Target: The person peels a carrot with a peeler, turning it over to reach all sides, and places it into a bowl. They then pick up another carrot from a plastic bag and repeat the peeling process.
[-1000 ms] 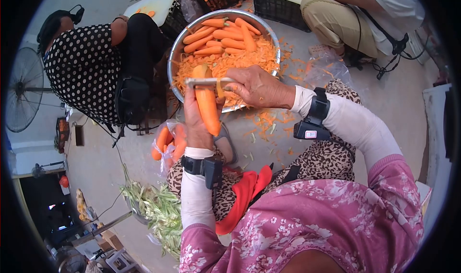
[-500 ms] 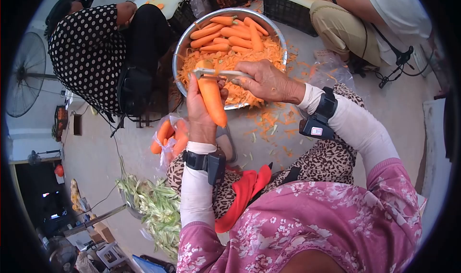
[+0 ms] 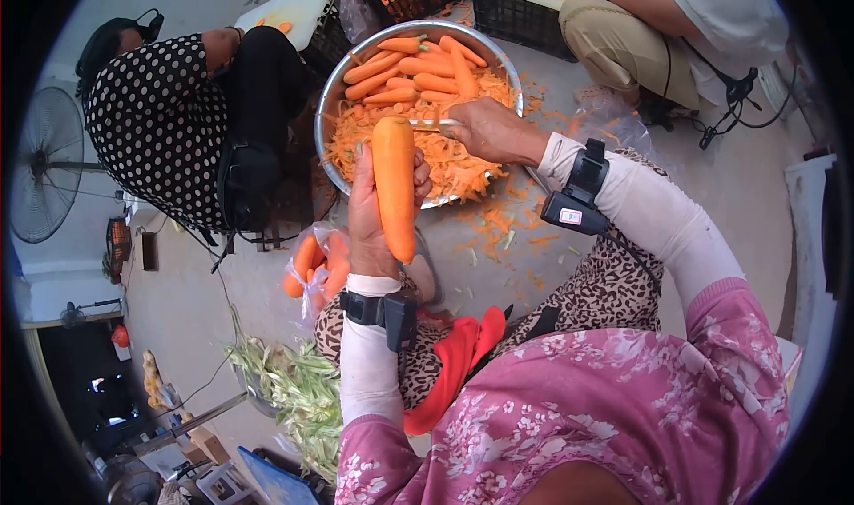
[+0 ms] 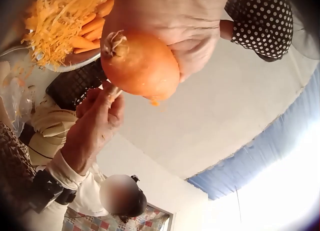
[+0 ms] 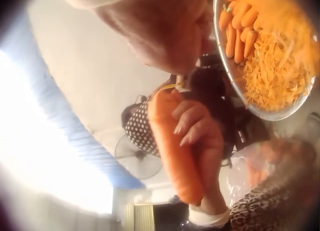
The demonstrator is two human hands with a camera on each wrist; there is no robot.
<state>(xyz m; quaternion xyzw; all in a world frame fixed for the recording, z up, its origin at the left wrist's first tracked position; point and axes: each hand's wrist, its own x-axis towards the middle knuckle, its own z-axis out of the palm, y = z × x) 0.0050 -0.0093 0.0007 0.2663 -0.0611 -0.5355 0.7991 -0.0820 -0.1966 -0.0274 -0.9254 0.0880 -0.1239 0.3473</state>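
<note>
In the head view my left hand [image 3: 366, 216] grips a large carrot [image 3: 394, 189], its fingers curled round the lower side. The peeled face of the carrot looks smooth and bright orange. My right hand [image 3: 503, 130] holds a peeler [image 3: 436, 126] by its handle, with the blade end beside the carrot's far end. The left wrist view shows the carrot's stem end [image 4: 116, 44] close up, right by the fingers of my right hand [image 4: 97, 121]. In the right wrist view a thin strip of peel [image 5: 172, 85] shows at the carrot's top end.
Beyond my hands stands a metal basin [image 3: 325, 132] holding peeled carrots [image 3: 436, 65] and shavings [image 3: 356, 140]. A plastic bag of carrots [image 3: 311, 269] lies by my left knee, near corn husks [image 3: 289, 385]. Two people sit at cutting boards [image 3: 285, 12] on black crates [image 3: 516, 25].
The peeler has shifted from across the carrot's upper part to the right of its far end. The carrot has turned more upright in the left hand and shows a more fully orange face.
</note>
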